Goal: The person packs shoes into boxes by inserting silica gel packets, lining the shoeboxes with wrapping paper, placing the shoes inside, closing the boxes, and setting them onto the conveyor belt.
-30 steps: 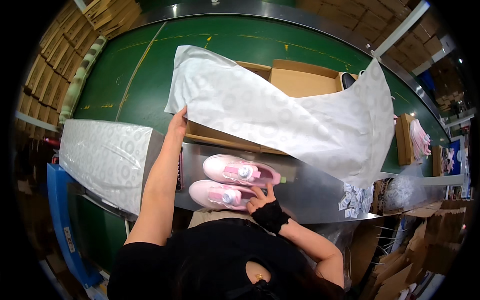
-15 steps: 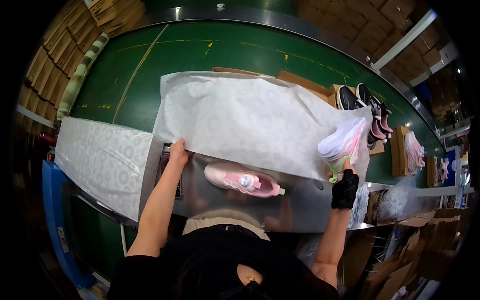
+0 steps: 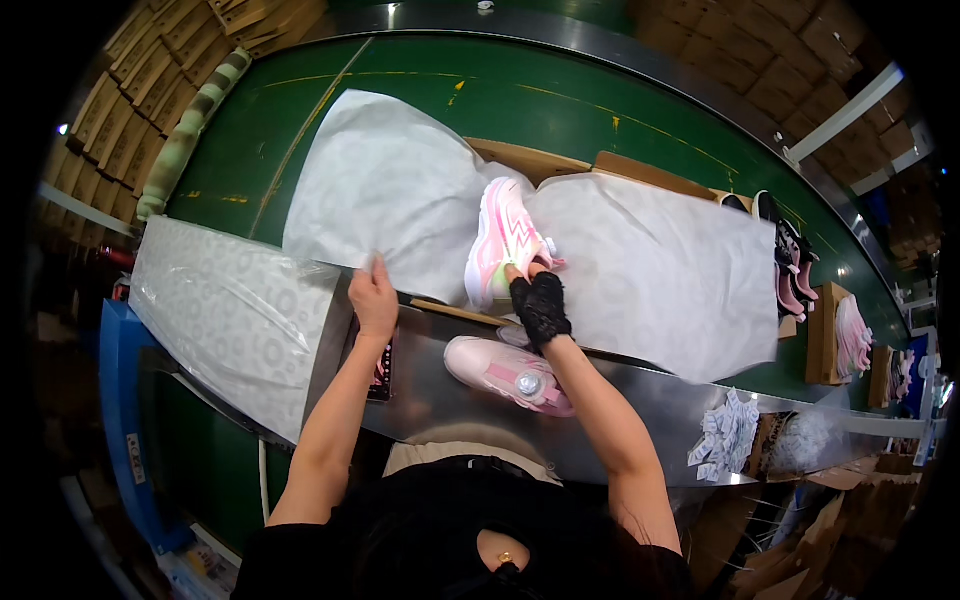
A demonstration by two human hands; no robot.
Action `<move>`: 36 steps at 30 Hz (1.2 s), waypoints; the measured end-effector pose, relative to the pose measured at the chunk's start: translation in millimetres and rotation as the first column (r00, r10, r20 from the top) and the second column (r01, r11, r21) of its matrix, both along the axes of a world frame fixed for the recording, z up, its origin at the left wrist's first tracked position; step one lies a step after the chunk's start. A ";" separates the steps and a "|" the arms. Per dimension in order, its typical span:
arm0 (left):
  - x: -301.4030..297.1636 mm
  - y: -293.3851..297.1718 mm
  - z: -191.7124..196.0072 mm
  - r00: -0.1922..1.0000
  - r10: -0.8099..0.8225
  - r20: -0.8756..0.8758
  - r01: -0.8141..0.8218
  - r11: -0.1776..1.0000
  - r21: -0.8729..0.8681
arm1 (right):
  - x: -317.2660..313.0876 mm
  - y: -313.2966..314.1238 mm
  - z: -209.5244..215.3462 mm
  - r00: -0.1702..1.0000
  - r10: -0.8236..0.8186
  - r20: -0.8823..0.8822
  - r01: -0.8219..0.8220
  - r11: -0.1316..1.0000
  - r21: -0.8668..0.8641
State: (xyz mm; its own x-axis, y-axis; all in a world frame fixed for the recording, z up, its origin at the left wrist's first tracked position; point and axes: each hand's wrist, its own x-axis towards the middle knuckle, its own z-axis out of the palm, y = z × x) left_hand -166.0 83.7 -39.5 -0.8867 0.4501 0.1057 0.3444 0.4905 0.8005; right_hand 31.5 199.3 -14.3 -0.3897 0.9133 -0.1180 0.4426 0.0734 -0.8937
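My right hand (image 3: 538,300), in a black lace glove, holds a pink and white shoe (image 3: 500,240) on its side over the white tissue paper (image 3: 650,270) that lines an open cardboard box (image 3: 530,160). With my left hand (image 3: 373,297) I pinch the near left edge of the tissue paper. A second pink shoe (image 3: 505,372) lies on the steel counter (image 3: 440,410) just under my right forearm.
A stack of patterned tissue sheets (image 3: 230,310) lies at my left. The green conveyor belt (image 3: 300,130) runs behind the box. More pink shoes (image 3: 790,270) and small boxes (image 3: 825,335) sit at the right. Paper tags (image 3: 725,440) lie on the counter's right end.
My right hand has carried one pink shoe from the right side to the middle of the paper-lined box. My left hand stays on the paper's edge. The other shoe remains on the counter.
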 end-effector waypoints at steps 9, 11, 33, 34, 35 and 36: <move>35.8 18.5 28.4 0.385 -0.852 -0.355 0.891 0.443 -0.095 | -32.7 -12.3 -37.3 0.929 0.364 0.062 -0.369 0.900 0.231; 15.9 30.1 50.4 0.337 -0.865 0.372 0.864 0.441 0.242 | 11.7 8.4 -35.3 0.935 0.343 -0.084 -0.316 0.919 0.238; 55.5 36.1 22.9 0.335 -0.942 0.003 0.930 0.330 -0.162 | 181.8 -88.4 -57.8 0.978 -0.138 -0.158 0.035 0.850 -0.525; 56.4 15.1 26.3 0.245 -0.956 0.164 0.965 0.223 -0.141 | 172.7 -85.6 -48.1 0.979 -0.130 -0.159 0.027 0.850 -0.527; 65.2 0.3 39.9 0.144 -0.989 0.009 0.969 0.140 -0.204 | 161.0 -80.1 -27.5 0.985 -0.080 -0.152 -0.030 0.791 -0.611; 73.0 -13.5 51.3 0.031 -0.990 -0.139 0.956 0.070 -0.284 | 148.9 -75.4 -10.7 0.988 -0.027 -0.154 -0.087 0.722 -0.687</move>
